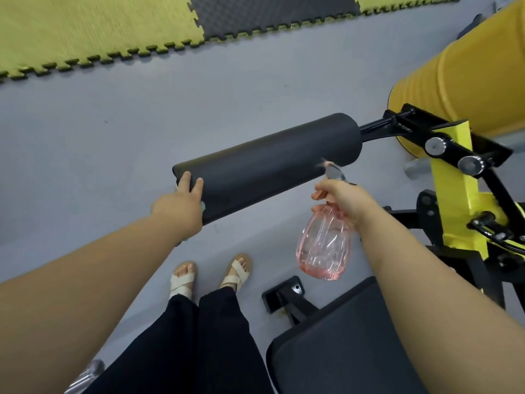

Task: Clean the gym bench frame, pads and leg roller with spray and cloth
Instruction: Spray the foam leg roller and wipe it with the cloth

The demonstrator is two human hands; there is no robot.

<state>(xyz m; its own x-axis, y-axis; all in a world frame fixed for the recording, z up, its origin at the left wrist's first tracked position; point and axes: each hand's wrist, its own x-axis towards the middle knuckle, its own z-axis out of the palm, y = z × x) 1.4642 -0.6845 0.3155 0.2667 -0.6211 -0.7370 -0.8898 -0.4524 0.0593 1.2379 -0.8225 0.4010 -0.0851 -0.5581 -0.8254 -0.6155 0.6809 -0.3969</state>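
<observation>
The black foam leg roller [267, 163] juts out to the left from the bench's yellow and black frame [451, 180]. My left hand [181, 200] grips the roller's free end, fingers curled over the top; a bit of pale blue cloth [202, 206] peeks from under the palm. My right hand [345, 199] holds a pink see-through spray bottle [324, 245] by its neck, the nozzle pointing at the roller's right half. A black seat pad [335, 345] lies at the bottom right.
Grey floor spreads around my sandalled feet [210, 275]. Yellow and dark interlocking mats [113, 32] lie along the far side. A large yellow barrel-shaped pad [466, 69] stands at the upper right. A black bracket [284, 292] of the bench sits near my right foot.
</observation>
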